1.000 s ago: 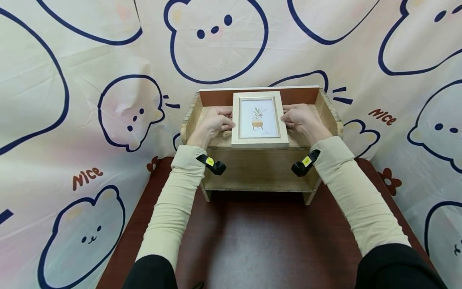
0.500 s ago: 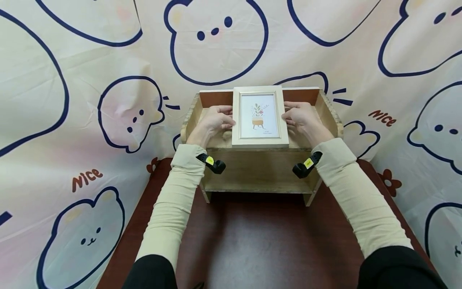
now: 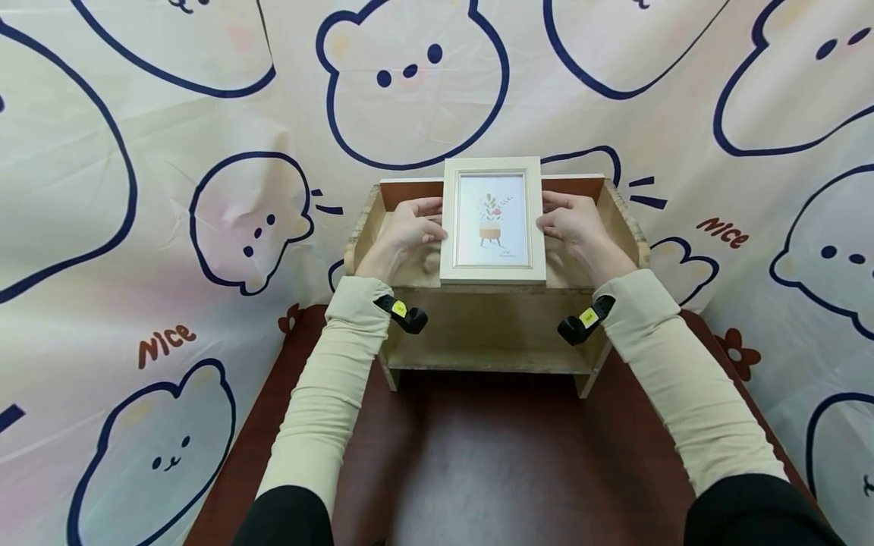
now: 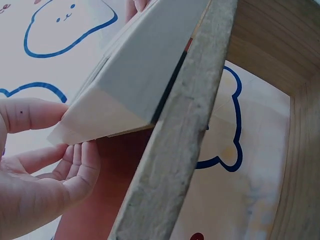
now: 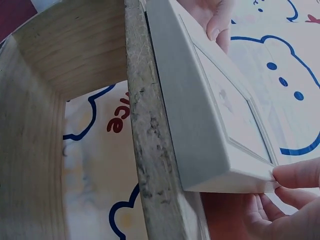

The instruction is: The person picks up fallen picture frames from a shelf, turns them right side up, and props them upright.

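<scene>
A cream picture frame [image 3: 492,274] stands near the front edge of the top of a small wooden shelf [image 3: 492,330], leaning slightly back. Its print shows a potted plant. My left hand [image 3: 408,231] pinches its left edge between thumb and fingers. On the opposite edge my right hand [image 3: 576,230] grips likewise. In the left wrist view, the frame's thick side [image 4: 140,65] is by the shelf's rough front edge [image 4: 175,135]. The right wrist view has the frame's bottom side [image 5: 195,115] along that same edge, with right-hand fingertips [image 5: 295,176] at its corner.
The shelf's raised side panels [image 3: 362,227] flank both hands, and a brown back board [image 3: 573,185] rises behind. Below is a lower tier on short legs. The shelf stands on a dark red-brown table [image 3: 505,455] before a bear-print cloth [image 3: 259,114].
The picture frame has tipped more upright, its top edge rising while its bottom stays near the shelf's front edge. Both hands keep hold of its sides. The head view has shifted slightly.
</scene>
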A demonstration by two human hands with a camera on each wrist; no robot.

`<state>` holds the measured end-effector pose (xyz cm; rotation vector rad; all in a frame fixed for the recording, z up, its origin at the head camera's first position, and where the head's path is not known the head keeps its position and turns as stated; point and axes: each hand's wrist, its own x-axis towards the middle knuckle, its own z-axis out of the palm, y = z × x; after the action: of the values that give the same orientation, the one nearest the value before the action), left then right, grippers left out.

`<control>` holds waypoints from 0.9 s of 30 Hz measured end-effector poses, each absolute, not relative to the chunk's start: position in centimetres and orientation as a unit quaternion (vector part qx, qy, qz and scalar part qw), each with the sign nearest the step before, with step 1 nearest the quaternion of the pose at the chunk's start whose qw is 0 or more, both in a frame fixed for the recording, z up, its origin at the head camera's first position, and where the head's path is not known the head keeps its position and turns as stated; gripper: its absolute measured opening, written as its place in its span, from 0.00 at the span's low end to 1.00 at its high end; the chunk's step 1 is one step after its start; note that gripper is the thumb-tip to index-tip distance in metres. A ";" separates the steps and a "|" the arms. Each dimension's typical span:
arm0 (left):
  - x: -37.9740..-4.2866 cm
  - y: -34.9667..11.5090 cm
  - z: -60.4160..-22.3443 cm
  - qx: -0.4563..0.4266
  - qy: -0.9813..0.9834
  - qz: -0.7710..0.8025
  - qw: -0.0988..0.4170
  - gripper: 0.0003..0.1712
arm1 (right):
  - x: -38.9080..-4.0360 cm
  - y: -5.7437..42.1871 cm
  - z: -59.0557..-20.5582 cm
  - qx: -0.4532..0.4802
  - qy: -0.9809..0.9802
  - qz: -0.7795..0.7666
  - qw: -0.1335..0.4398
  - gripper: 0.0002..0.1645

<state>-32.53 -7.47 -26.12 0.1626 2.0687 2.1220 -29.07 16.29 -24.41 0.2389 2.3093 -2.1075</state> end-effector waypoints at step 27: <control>-32.4 -7.1 -25.7 0.120 0.697 0.707 0.014 0.39 | -28.7 16.2 -24.2 0.034 0.722 -0.688 -0.072 0.30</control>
<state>-32.37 -7.15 -25.71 0.3748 2.1706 2.2010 -28.68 16.21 -24.20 0.1114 2.3776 -2.2663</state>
